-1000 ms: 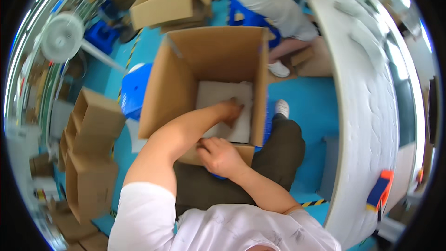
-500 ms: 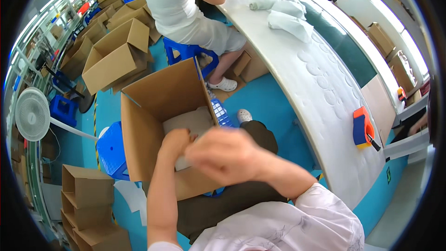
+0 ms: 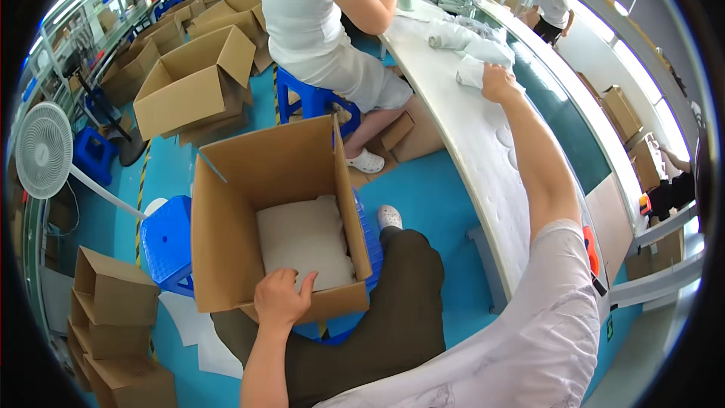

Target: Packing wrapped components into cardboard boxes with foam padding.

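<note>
An open cardboard box [image 3: 219,238] stands in front of me, with a flat grey-beige sheet [image 3: 298,238] lying inside it. My left hand [image 3: 283,298] is over the box's near rim, thumb held away from loosely bent fingers, gripping nothing I can see. Far to the right, my right hand [image 3: 500,83] reaches across the white table. Its fingers close on the near end of a white-wrapped bundle [image 3: 471,72], which lies among other wrapped bundles [image 3: 491,49]. The fingertips are partly hidden there.
A seated co-worker [image 3: 310,23] in white is on a blue stool ahead. The long white table [image 3: 453,117] runs along my right. A blue stool [image 3: 168,242], a white fan [image 3: 45,149] and stacked cartons [image 3: 113,317] are at left; more open cartons [image 3: 177,102] lie beyond.
My right hand has moved from above the box to the wrapped bundles on the table. My left hand has drawn back from inside the box to its near rim.
</note>
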Demonstrator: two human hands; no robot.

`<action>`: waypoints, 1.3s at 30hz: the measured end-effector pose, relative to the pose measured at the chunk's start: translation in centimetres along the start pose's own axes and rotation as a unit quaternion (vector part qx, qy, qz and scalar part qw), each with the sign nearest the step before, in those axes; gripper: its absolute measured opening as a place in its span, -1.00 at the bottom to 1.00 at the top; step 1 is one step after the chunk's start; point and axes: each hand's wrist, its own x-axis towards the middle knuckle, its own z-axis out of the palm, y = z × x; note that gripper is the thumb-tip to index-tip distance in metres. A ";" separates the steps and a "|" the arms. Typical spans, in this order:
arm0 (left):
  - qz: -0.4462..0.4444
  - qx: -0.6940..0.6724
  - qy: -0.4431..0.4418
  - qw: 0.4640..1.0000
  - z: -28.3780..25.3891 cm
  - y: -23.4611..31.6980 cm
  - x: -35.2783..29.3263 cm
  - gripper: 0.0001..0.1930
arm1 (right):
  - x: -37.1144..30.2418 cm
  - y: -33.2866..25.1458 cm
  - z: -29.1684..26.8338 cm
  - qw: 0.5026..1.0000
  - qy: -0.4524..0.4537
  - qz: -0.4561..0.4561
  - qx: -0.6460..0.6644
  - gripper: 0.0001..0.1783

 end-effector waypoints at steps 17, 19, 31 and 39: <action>-0.024 -0.102 0.047 0.993 0.0 0.6 0.1 -0.74 | -10.3 0.3 -10.8 0.830 0.190 -0.100 0.515 -0.43; -0.091 -0.325 0.047 0.940 0.2 1.5 0.2 -0.67 | -15.2 -0.6 -16.3 0.760 0.143 -0.079 0.629 -0.37; -0.157 -0.904 -0.035 0.397 -4.8 8.5 -5.0 -0.14 | -37.6 -13.4 -17.3 0.558 -0.057 -0.367 0.742 -0.34; -0.210 -0.823 -0.017 0.528 -3.5 1.7 -10.0 -0.16 | -43.5 -17.0 -21.2 0.734 -0.107 -0.431 0.514 -0.42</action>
